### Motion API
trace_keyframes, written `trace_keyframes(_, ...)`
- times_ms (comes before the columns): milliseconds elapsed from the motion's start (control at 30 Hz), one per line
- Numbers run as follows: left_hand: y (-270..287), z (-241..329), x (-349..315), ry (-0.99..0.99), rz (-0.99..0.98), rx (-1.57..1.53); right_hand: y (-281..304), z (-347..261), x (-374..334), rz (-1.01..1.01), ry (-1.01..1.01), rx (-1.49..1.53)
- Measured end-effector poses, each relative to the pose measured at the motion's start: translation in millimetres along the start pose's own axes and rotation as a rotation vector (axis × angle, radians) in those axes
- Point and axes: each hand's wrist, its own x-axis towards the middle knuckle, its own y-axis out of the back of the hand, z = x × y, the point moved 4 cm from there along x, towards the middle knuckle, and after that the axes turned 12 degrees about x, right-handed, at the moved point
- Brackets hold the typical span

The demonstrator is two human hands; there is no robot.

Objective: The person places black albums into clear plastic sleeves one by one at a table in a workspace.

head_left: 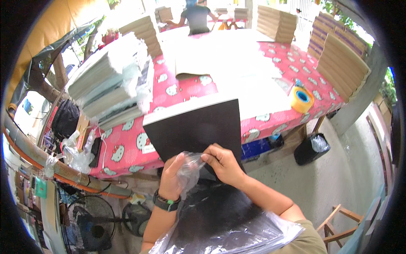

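Note:
In front of me, both hands are at a thin, crumpled piece of clear plastic (191, 167), which looks like a bag. My left hand (170, 175), with a dark band on its wrist, is closed round one side of it. With thumb and fingers together, my right hand (224, 164) pinches its upper edge. Right behind my hands, a flat black panel with a pale top edge (194, 127) stands tilted at the table's near edge. A pile of glossy clear plastic over something black (228, 216) lies across my lap.
The table has a pink patterned cover (186, 88). Plastic-wrapped flat packs (112, 80) are stacked at left; a yellow tape roll (302, 101) lies at right. Brown stacks (344, 63) stand behind. A black bin (312, 150), a fan (91, 224) and a wooden stool (338, 228) flank me. Another person (197, 19) is beyond.

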Motion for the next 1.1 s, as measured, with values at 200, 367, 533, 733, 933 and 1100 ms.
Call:
trace_keyframes(200,39.4,-12.0,-15.1,-0.089,-0.631,-0.431,-2.5,18.2,-1.7,-0.094,-0.425,1.261)
trace_keyframes(367,102.1,-11.1,-3.9,-0.010,-0.158,0.658,42.4,-13.6,16.1,-0.140,-0.241,1.372)
trace_keyframes(533,57.5,45.5,-27.5,-0.522,0.218,0.455,20.5,-44.4,14.6,-0.195,-0.300,0.332)
trace_keyframes(733,-5.9,21.1,-34.7,-0.265,-0.581,0.593,1.6,-70.5,18.5,-0.269,-0.214,0.110)
trace_keyframes(933,62.8,49.5,-21.8,-0.233,-0.094,-0.752,-5.9,-30.4,-31.0,-1.245,-0.332,0.627)
trace_keyframes(1100,71.9,8.8,-20.2,-0.140,-0.433,-0.714,48.1,-18.5,-13.9,-0.345,-0.057,1.220)
